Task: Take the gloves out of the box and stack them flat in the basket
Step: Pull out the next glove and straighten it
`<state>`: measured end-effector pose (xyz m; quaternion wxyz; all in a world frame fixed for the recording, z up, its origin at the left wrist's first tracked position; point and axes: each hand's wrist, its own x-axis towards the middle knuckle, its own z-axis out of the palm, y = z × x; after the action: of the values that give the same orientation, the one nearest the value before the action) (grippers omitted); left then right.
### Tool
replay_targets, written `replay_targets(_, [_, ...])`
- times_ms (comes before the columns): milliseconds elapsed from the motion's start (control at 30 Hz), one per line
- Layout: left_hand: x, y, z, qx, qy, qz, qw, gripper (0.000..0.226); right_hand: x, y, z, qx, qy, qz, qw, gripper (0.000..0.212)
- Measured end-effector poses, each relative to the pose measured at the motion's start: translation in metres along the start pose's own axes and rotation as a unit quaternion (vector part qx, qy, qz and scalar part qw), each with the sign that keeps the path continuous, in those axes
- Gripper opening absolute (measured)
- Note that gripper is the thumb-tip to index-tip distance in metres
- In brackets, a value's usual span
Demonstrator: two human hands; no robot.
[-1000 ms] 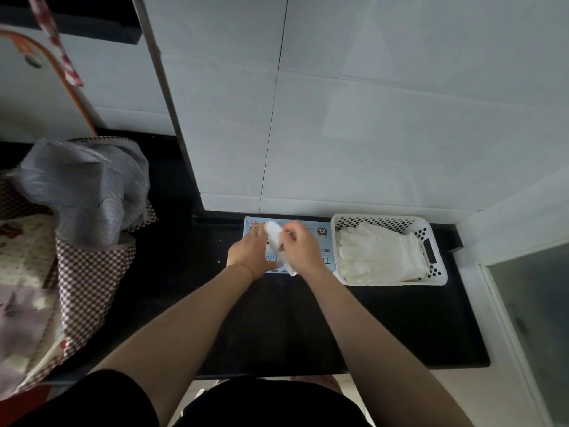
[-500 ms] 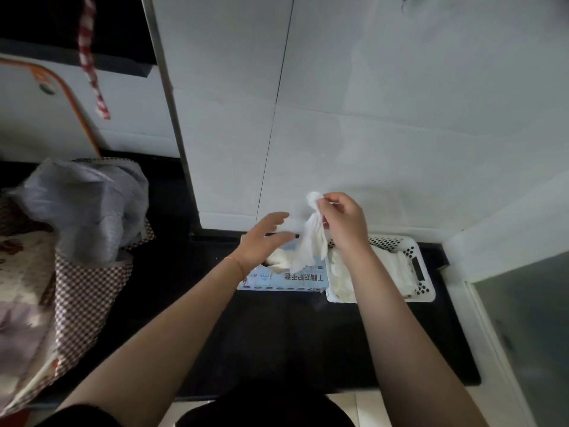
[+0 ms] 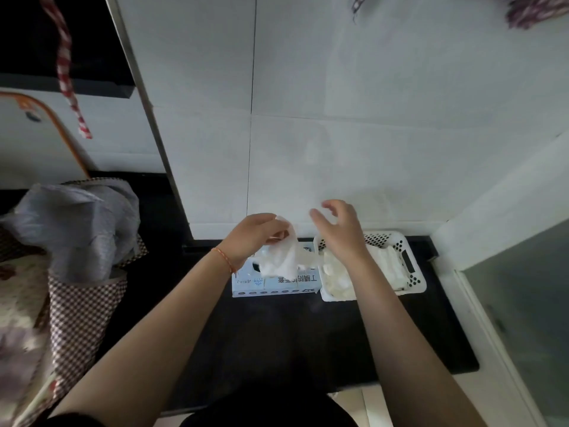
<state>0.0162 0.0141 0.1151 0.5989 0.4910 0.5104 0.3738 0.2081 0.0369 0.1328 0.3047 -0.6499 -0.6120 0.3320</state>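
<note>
A pale blue glove box (image 3: 274, 283) lies on the black counter against the tiled wall. Right beside it stands a white perforated basket (image 3: 412, 272) with a pile of white gloves (image 3: 385, 266) in it. My left hand (image 3: 255, 237) pinches the cuff of a white glove (image 3: 281, 260), which hangs crumpled above the box. My right hand (image 3: 338, 231) hovers above the basket's left end, fingers loosely spread and holding nothing. My right forearm hides part of the pile.
The black counter (image 3: 308, 334) ends at a white wall and frosted glass panel (image 3: 523, 318) on the right. At the left a checked bag (image 3: 77, 297) holds a grey plastic bag (image 3: 77, 226). A red-and-white strap (image 3: 66, 66) hangs at upper left.
The glove passed from my right hand to my left. My right hand let go and opened above the basket, while the left closed on the glove's cuff over the box.
</note>
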Motion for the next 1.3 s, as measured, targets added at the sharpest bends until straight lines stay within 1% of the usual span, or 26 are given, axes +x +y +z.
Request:
replay_targets(33, [0.0, 0.004, 0.0, 0.013, -0.005, 0.003, 1.0, 0.023, -0.004, -0.006, 0.001, 0.011, -0.07, -0.034, 0.997, 0.042])
replay_targets(100, [-0.001, 0.013, 0.002, 0.028, -0.012, 0.013, 0.999, 0.023, -0.014, -0.018, 0.002, 0.022, -0.214, -0.047, 0.975, 0.049])
replay_targets(133, [0.0, 0.016, 0.002, 0.026, -0.01, 0.019, 0.999, 0.024, -0.017, -0.022, 0.003, 0.012, -0.259, -0.043, 0.965, 0.052])
replay_targets(167, [0.001, 0.018, 0.003, 0.025, -0.005, 0.023, 0.999, 0.026, -0.018, -0.023, 0.004, -0.002, -0.274, -0.038, 0.961, 0.05])
replay_targets(233, [0.001, 0.021, 0.003, 0.017, 0.008, 0.027, 0.999, 0.027, -0.019, -0.023, 0.006, -0.036, -0.255, -0.041, 0.965, 0.03])
replay_targets(267, [0.0, 0.022, 0.002, 0.011, 0.011, 0.03, 0.999, 0.026, -0.019, -0.023, 0.006, -0.044, -0.239, -0.04, 0.969, 0.024])
replay_targets(333, [0.0, 0.021, -0.001, 0.009, 0.007, 0.035, 0.999, 0.024, -0.019, -0.021, 0.005, -0.037, -0.222, -0.033, 0.974, 0.033])
replay_targets(400, [0.001, 0.016, -0.007, 0.038, -0.009, 0.024, 0.999, 0.038, -0.021, -0.021, 0.001, -0.01, -0.21, -0.032, 0.977, 0.036])
replay_targets(467, [0.001, 0.011, -0.011, 0.089, -0.055, -0.006, 0.995, 0.052, -0.02, -0.021, -0.004, 0.046, -0.194, -0.023, 0.98, 0.029])
replay_targets(500, [0.001, 0.007, -0.012, 0.105, -0.088, -0.019, 0.99, 0.048, -0.02, -0.021, -0.007, 0.083, -0.184, -0.013, 0.979, 0.019])
replay_targets(533, [-0.001, 0.004, -0.013, 0.11, -0.116, -0.029, 0.987, 0.037, -0.018, -0.02, -0.009, 0.121, -0.175, -0.004, 0.977, 0.012])
replay_targets(567, [-0.004, 0.004, -0.012, 0.106, -0.133, -0.037, 0.985, 0.025, -0.017, -0.02, -0.012, 0.144, -0.165, -0.001, 0.976, 0.012])
replay_targets(600, [-0.007, 0.005, -0.012, 0.102, -0.138, -0.037, 0.984, 0.021, -0.015, -0.017, -0.014, 0.16, -0.157, 0.003, 0.975, 0.013])
replay_targets(667, [-0.008, 0.004, -0.014, 0.092, -0.122, -0.032, 0.988, 0.026, -0.013, -0.012, -0.018, 0.174, -0.143, 0.013, 0.974, 0.02])
replay_targets(767, [-0.007, 0.004, -0.019, 0.048, -0.091, -0.024, 0.994, 0.037, -0.01, -0.005, -0.021, 0.166, -0.118, 0.037, 0.978, 0.04])
replay_targets(800, [-0.006, 0.005, -0.019, 0.036, -0.082, -0.024, 0.996, 0.033, -0.009, -0.003, -0.019, 0.134, -0.106, 0.045, 0.984, 0.04])
replay_targets(867, [-0.006, 0.007, -0.015, 0.019, -0.063, -0.015, 0.998, 0.024, -0.009, -0.002, -0.015, 0.022, -0.054, 0.051, 0.997, 0.031])
replay_targets(900, [-0.006, 0.009, -0.011, 0.012, -0.045, -0.015, 0.999, 0.023, -0.011, -0.004, -0.013, -0.012, -0.02, 0.038, 0.999, 0.031])
replay_targets(933, [-0.006, 0.01, -0.007, 0.002, -0.022, -0.017, 1.0, 0.023, -0.013, -0.007, -0.012, -0.007, -0.005, 0.021, 1.0, 0.032])
replay_targets(967, [-0.005, 0.012, -0.003, -0.014, 0.006, -0.024, 1.0, 0.024, -0.016, -0.012, -0.012, 0.016, -0.015, 0.004, 1.0, 0.032])
replay_targets(1033, [-0.003, 0.014, 0.003, -0.051, 0.053, -0.048, 0.996, 0.024, -0.025, -0.023, -0.012, 0.034, -0.087, -0.02, 0.995, 0.036])
replay_targets(1067, [-0.003, 0.016, 0.006, -0.058, 0.059, -0.055, 0.995, 0.026, -0.029, -0.027, -0.01, 0.022, -0.121, -0.023, 0.992, 0.039])
replay_targets(1133, [-0.004, 0.018, 0.011, -0.061, 0.031, -0.054, 0.996, 0.034, -0.032, -0.031, -0.006, -0.002, -0.142, -0.037, 0.989, 0.04])
replay_targets(1233, [-0.006, 0.023, 0.014, -0.045, -0.035, -0.065, 0.996, 0.045, -0.03, -0.028, 0.002, -0.011, -0.091, -0.042, 0.995, 0.018])
replay_targets(1267, [-0.006, 0.025, 0.015, -0.04, -0.033, -0.073, 0.996, 0.047, -0.028, -0.026, 0.0, -0.01, -0.071, -0.037, 0.997, 0.016])
replay_targets(1300, [-0.005, 0.025, 0.014, -0.028, -0.012, -0.077, 0.997, 0.046, -0.026, -0.024, -0.002, -0.011, -0.06, -0.039, 0.997, 0.02])
